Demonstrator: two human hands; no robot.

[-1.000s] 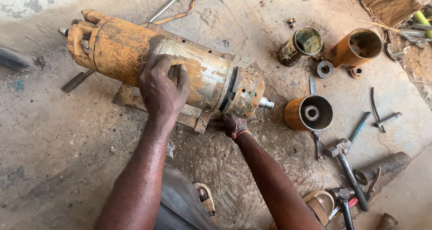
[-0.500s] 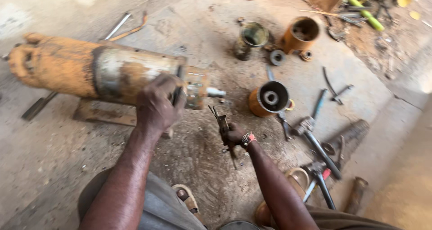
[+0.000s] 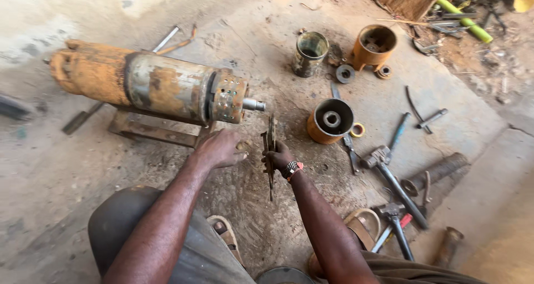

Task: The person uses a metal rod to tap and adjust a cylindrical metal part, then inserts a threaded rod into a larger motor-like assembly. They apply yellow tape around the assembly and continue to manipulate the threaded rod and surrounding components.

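A view from above looks down on a dusty concrete floor (image 3: 83, 206) strewn with worn metal parts. At the far left lies a long rust-orange and bare grey steel cylindrical pump motor (image 3: 150, 86), on its side across a low rusty metal stand (image 3: 150, 129), its perforated end collar and short shiny shaft pointing right. A thin steel rod (image 3: 166, 38) lies behind it. Just below the collar, the person's left hand (image 3: 221, 148) reaches forward with the arm extended, palm down, fingers loosely curled and spread over the ground near the stand; it grips nothing that can be seen. Just beside it, the right hand (image 3: 280, 158), wearing a beaded red and white wristband (image 3: 292, 168), is clenched around a thin, flat, dark rusty metal piece (image 3: 270, 153) held upright on edge, standing between the motor's shaft end and the parts to the right. Its exact shape is hard to tell. Further right, an orange-painted cup-shaped housing (image 3: 330, 120) with a dark hollow and central hub sits on the floor, a small yellow ring (image 3: 357, 130) touching its side. Behind stand a grimy dark tin can (image 3: 309, 53) and a second orange round housing (image 3: 375, 45). To the right lie a heavy grey pipe wrench (image 3: 394, 181), a blue-handled tool (image 3: 398, 133) and a ribbed rusty cylinder (image 3: 436, 173). A green pipe (image 3: 463, 20) lies among scrap at the top right corner.
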